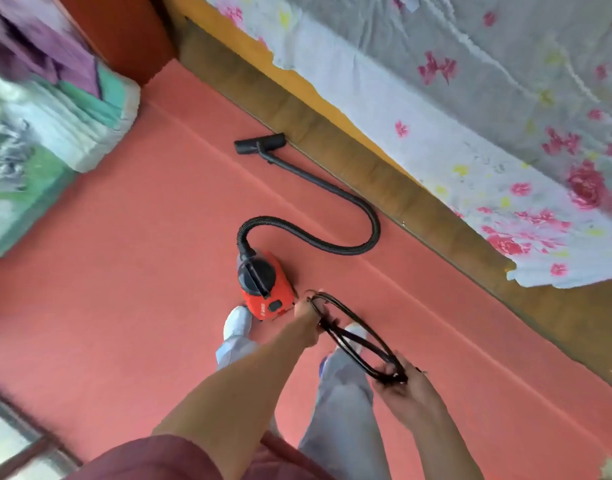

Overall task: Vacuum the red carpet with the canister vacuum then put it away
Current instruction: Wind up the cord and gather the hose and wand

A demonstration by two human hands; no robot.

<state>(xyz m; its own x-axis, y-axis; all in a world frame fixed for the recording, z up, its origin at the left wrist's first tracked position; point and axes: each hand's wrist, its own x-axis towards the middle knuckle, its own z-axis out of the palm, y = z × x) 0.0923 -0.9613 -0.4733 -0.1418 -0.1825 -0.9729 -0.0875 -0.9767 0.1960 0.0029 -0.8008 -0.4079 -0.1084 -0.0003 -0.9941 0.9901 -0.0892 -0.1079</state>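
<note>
Vacuum point(263, 289) handling starts at its cord point(353, 354): black loops are stretched between both hands at lower centre of the frame. The right hand point(408, 386) curls its fingers round the near end of the coil. The left hand point(306, 320) holds the far end beside the canister, though blur hides its fingers. The cord looks thin, limp and springy, so the loops probably need a firm clench or they will slip apart. The canister stands on the carpet point(124, 271) at mid-frame. It is small with a hard plastic shell, likely light enough to lift one-handed by the black handle point(256, 275) on top. Its ribbed hose point(375, 226) snakes up toward the floor head point(259, 143) by the bed point(471, 98). The hose is floppy and will trail unless gathered.
</note>
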